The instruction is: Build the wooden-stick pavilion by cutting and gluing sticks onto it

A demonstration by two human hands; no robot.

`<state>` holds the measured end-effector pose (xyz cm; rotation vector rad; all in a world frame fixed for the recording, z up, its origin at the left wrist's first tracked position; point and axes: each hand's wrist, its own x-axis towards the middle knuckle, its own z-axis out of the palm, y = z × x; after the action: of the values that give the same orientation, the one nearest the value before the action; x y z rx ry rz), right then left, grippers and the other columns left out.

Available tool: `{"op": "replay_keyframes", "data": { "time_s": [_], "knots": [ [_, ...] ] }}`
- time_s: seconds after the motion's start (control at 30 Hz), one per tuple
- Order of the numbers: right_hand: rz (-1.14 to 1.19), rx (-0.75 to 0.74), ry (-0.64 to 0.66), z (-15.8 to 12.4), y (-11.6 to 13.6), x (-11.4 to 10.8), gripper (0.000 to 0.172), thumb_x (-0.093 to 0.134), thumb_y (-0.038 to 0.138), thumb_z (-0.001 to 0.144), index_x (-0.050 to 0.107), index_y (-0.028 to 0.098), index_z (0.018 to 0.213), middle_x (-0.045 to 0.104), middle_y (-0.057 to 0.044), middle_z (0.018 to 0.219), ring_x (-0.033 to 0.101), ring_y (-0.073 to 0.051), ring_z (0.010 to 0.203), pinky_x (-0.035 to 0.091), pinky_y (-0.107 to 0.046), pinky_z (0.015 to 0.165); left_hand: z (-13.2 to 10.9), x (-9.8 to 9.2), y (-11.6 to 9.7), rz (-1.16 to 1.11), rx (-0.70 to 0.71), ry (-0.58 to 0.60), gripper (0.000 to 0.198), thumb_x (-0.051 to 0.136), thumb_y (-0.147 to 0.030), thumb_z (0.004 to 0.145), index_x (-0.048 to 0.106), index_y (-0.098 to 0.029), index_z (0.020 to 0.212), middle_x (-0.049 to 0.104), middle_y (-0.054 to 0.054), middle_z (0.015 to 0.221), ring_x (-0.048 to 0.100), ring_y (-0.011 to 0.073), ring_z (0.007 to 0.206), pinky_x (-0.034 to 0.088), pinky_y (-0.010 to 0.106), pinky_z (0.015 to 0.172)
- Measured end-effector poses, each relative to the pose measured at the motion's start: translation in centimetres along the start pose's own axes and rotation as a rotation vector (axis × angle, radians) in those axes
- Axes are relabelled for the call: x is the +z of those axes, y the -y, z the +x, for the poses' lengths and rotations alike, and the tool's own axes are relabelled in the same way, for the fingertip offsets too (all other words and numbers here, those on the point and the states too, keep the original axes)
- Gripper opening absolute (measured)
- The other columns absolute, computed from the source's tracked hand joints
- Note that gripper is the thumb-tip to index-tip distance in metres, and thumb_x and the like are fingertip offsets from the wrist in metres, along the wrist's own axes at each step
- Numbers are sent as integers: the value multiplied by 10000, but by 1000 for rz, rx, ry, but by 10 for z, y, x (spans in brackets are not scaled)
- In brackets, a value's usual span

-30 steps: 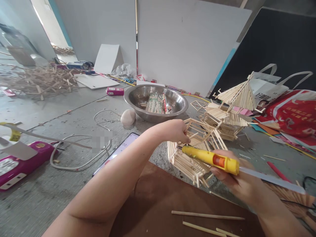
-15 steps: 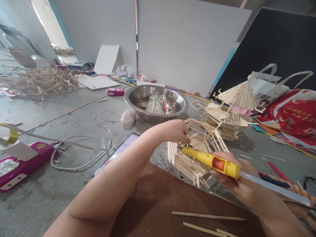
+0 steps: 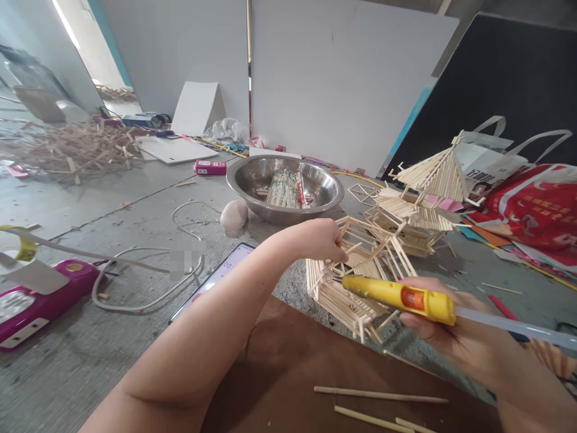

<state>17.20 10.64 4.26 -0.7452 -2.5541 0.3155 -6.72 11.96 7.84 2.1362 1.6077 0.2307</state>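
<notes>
My left hand (image 3: 318,239) reaches across and pinches a thin stick on the near stick-built house frame (image 3: 356,282), which stands on the grey floor. My right hand (image 3: 444,334) is closed round a yellow glue gun (image 3: 401,296). Its nozzle points left at the frame, just below my left fingers. A clear glue stick (image 3: 514,326) juts out of the gun's back to the right. A second stick model with a pitched roof (image 3: 424,201) stands behind the frame.
A steel bowl (image 3: 252,174) with wrapped sticks sits behind my left hand, a pale stone (image 3: 233,214) beside it. A phone (image 3: 216,273) and white cable (image 3: 148,288) lie left. Loose sticks (image 3: 381,395) rest on the brown board (image 3: 288,373). Red bags (image 3: 532,210) lie right.
My right hand has drawn the glue gun slightly right and down, and leveled it, so the nozzle sits a little further from the frame. My left hand has not moved.
</notes>
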Motion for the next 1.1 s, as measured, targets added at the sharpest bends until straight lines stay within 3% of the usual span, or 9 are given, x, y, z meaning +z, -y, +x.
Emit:
{"op": "replay_keyframes", "data": {
  "time_s": [0.3,0.5,0.73,0.93,1.1],
  "knots": [
    [74,62,-120,-4,-7,-9,227,497,330,748,555,247,952,612,-3,748,572,-165,626,473,-251,550,0,1,2,21,-10,3,241,515,-383,603,526,-148,550,444,-23,503,363,77,447,262,245,451],
    [88,109,-126,-6,-14,-7,223,510,319,737,537,253,948,599,-3,777,559,-168,640,469,-266,594,0,0,1,28,-12,0,246,509,-385,613,539,-147,560,486,-10,529,394,87,471,272,247,468],
    [70,140,-143,-7,-18,-5,219,496,339,737,531,258,938,595,-22,777,561,-191,661,466,-296,631,0,1,1,-7,-27,-28,272,495,-405,619,502,-156,513,387,-33,470,339,74,428,243,243,437],
    [66,164,-149,-8,-18,-5,224,499,342,732,486,244,934,556,-7,688,528,-161,525,442,-271,507,0,2,1,-2,-40,-42,278,487,-403,629,479,-165,487,361,-35,454,312,73,414,240,248,438],
    [96,166,-157,-7,-18,-6,240,516,329,722,485,241,942,536,13,613,508,-151,474,437,-268,500,-1,1,-2,49,-59,-71,318,435,-411,663,436,-169,457,331,-33,433,276,75,405,233,252,429]
  ]
}}
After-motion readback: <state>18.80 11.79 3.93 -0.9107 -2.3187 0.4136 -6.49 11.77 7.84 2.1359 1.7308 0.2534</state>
